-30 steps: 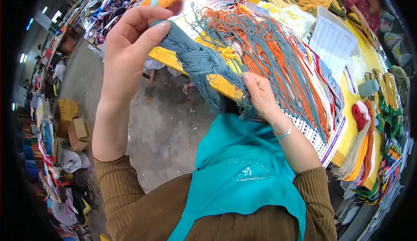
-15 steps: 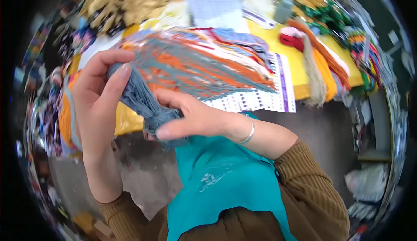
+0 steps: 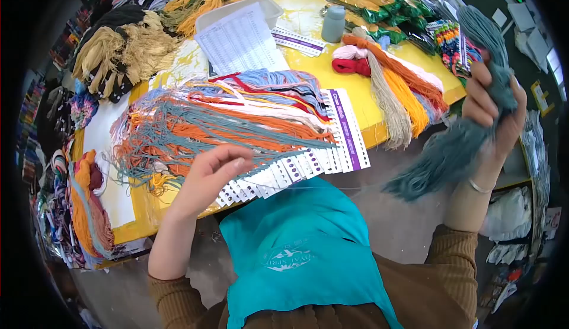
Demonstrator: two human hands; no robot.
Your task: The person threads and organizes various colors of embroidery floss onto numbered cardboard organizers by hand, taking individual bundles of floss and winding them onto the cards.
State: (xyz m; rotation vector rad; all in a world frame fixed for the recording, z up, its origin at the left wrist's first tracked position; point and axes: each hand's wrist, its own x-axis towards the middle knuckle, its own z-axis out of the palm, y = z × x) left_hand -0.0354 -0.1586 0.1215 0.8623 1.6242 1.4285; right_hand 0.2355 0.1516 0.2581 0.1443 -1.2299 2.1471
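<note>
Through the head camera I saw the two hands well apart. The right hand [image 3: 495, 106] was raised at the far right, forearm nearly upright, bracelet [image 3: 481, 188] at the wrist, its fingers clamped around the middle of a blue-grey skein of yarn [image 3: 441, 157]. The skein's folded top stood above the fist; its loose tail slanted down to the left, off the counter's [image 3: 379, 134] edge. The left hand [image 3: 210, 178] hovered lower, near the middle, fingers loosely curled, thumb and forefinger slightly parted, just over the near edge of the orange, grey-blue and white strands [image 3: 237, 124] on the yellow counter. The skein covered part of the right palm, and I could not make out every finger there. Its tail was blurred. A faint pale line ran between the left hand and that tail; I could not tell whether it was a thread. The strands hid much of the punched white cards [image 3: 302, 164], and the print on the paper sheet [image 3: 237, 41] was too small to read. Black corners cut off the surroundings.
</note>
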